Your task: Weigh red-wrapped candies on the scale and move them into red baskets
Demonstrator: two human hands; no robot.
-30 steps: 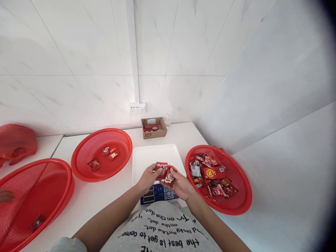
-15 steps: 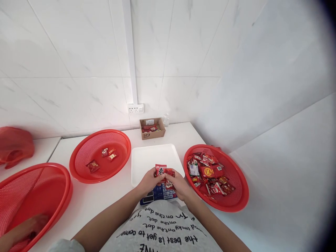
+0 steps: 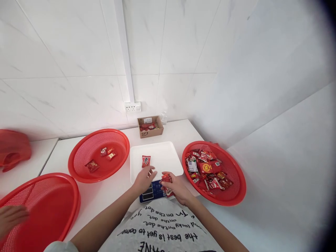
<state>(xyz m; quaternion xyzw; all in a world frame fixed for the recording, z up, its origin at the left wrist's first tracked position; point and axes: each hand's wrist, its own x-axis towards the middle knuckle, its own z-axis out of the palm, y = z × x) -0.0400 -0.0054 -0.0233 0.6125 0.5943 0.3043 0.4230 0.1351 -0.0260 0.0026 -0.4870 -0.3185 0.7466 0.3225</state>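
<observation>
My left hand [image 3: 144, 179] is open over the front of the scale's white tray [image 3: 166, 152], its fingers apart. Just beyond its fingertips, a red snack packet [image 3: 146, 161] with a large black character lies flat on the tray. My right hand [image 3: 177, 188] is closed round red snack packets [image 3: 167, 191], over the scale's blue keypad panel [image 3: 147, 195]. Fingers hide part of those packets, so how many there are I cannot tell. A red basket [image 3: 240, 187] full of assorted packets [image 3: 210, 167] stands right of the scale.
Behind the scale sits a small cardboard box [image 3: 151, 133] with packets in it. To the left, a red basket [image 3: 115, 171] holds several packets. Another person's hand [image 3: 12, 218] is over a nearer red basket [image 3: 75, 196]. A red bag [image 3: 15, 148] lies far left.
The packet with the black character has left my hands and now lies on the tray. My hands have moved apart, the right keeping the other packets. The other person's hand has risen from the near-left basket.
</observation>
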